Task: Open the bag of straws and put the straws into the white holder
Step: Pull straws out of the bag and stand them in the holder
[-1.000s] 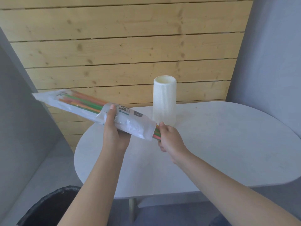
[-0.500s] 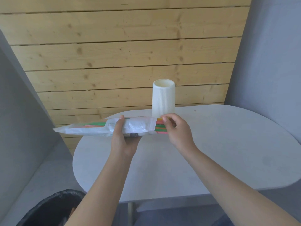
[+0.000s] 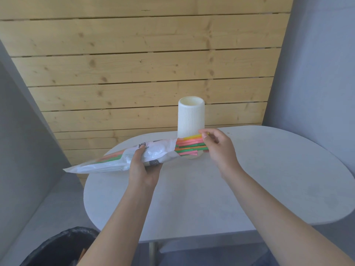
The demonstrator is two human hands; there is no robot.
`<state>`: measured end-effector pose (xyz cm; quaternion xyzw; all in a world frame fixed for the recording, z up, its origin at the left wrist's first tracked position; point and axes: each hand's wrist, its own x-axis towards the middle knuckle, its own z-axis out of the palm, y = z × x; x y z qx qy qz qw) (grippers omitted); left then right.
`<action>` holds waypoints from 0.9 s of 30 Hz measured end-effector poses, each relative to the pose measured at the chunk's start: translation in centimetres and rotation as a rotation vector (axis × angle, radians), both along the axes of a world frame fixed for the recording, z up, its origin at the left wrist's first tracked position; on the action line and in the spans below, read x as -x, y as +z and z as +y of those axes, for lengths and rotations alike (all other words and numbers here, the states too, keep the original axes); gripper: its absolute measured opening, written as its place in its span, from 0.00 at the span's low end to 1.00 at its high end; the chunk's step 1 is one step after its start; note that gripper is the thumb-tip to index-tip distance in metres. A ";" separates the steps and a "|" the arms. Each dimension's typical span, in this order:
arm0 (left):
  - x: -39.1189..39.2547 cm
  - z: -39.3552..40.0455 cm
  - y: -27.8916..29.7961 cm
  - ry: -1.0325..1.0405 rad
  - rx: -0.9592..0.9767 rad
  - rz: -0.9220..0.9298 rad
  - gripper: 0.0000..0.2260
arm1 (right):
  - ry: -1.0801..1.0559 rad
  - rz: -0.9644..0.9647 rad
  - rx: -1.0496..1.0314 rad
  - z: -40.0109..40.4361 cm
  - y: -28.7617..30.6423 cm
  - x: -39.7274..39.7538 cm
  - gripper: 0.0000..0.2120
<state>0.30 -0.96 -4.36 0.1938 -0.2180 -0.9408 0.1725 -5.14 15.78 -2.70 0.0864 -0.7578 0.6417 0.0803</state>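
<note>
Your left hand (image 3: 143, 169) grips the crinkly clear plastic bag (image 3: 123, 160) mid-air over the table; your right hand (image 3: 217, 148) pinches the thin bright straws (image 3: 189, 146) sticking out its open end. Ribbed white cylindrical holder (image 3: 191, 117) stands upright just behind, on the smooth pale rounded table (image 3: 249, 179), wood-plank wall (image 3: 134, 64) beyond.

The bag of straws (image 3: 123, 160) is a long white plastic sleeve with dark print, held nearly level above the surface and sloping down toward its sealed left end. Its right end is open, and a bundle of orange, green, pink and yellow straws (image 3: 190, 145) sticks out of it. Just behind that bundle the white holder (image 3: 191, 117), a tall ribbed cylinder with an open top, stands upright.
</note>
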 end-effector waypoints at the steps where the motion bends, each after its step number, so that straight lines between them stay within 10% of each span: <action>1: 0.0 0.0 0.1 0.000 0.001 -0.004 0.02 | -0.019 0.005 0.007 0.2 0.0 0.2 0.07; 13: -0.1 0.3 -0.3 -0.007 0.021 -0.034 0.04 | 0.289 -0.458 0.609 -1.0 -0.1 -0.3 0.10; 27: 0.1 0.6 0.0 0.000 0.025 -0.015 0.04 | 0.086 -0.270 0.468 0.3 0.4 0.9 0.17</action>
